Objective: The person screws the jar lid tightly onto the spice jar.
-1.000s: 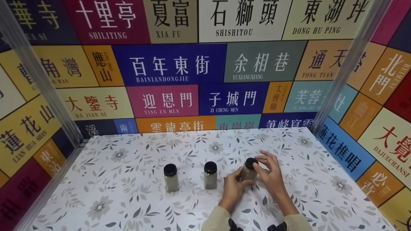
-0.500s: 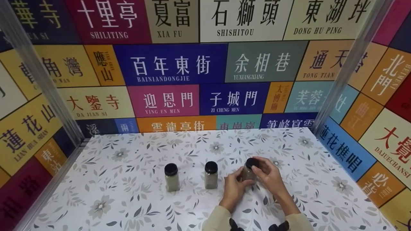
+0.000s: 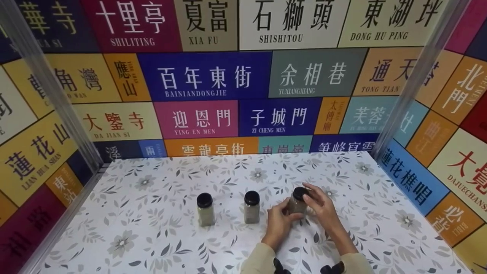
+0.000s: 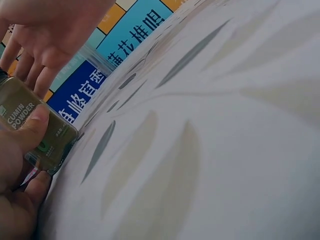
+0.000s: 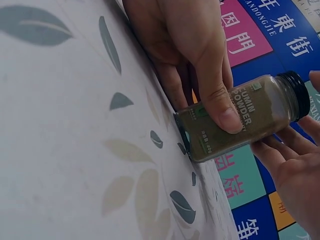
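Observation:
A clear bottle of cumin powder (image 5: 240, 117) with a black cap (image 3: 299, 193) stands at the right of the head view, its base at the tabletop. My left hand (image 3: 278, 224) grips the bottle's lower body, the thumb (image 5: 227, 117) lying across the printed label. Beside the cap is my right hand (image 3: 323, 211), fingers fairly straight behind it and thumb at its near side. In the right wrist view, the right fingers (image 5: 272, 155) meet the bottle just under the cap. To the left stand two similar black-capped bottles, a middle one (image 3: 252, 207) and a left one (image 3: 206, 209).
The white tabletop (image 3: 152, 228) carries a grey leaf and flower print. Behind it rises a wall of coloured panels (image 3: 205, 76) with Chinese lettering. Clear upright strips (image 3: 414, 76) run along the back corners.
The right fingers closed in around the cap half a second ago and have now loosened slightly. The left hand keeps its grip on the bottle. The head view has shifted a little.

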The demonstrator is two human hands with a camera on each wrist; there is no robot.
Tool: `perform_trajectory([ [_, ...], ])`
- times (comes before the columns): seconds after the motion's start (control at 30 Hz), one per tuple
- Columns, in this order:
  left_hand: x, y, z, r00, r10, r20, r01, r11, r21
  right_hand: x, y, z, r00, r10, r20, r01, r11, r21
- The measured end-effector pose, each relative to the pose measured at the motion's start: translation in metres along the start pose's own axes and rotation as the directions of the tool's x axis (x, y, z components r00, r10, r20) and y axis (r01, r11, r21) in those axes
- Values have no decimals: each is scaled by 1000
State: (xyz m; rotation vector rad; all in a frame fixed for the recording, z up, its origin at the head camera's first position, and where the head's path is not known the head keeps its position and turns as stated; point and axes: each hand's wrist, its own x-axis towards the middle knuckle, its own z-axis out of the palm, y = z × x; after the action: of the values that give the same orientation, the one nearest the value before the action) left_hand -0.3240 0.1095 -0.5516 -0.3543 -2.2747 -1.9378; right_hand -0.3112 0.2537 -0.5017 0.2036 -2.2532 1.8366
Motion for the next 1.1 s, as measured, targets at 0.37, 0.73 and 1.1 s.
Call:
perform_trajectory([
  [0.37,1,0,1,1000,-14,1,14,1000,-6,1,2,3,998,45,-42,-45,999,-2],
  [0.73,1,3,-1,999,-31,7,31,999,18,1,4,1,999,38,-17,-39,999,-3],
  [1.1,1,1,-3,1000,-6,16,6,1000,20,2,4,2,1000,-22,-22,22,1000,4],
])
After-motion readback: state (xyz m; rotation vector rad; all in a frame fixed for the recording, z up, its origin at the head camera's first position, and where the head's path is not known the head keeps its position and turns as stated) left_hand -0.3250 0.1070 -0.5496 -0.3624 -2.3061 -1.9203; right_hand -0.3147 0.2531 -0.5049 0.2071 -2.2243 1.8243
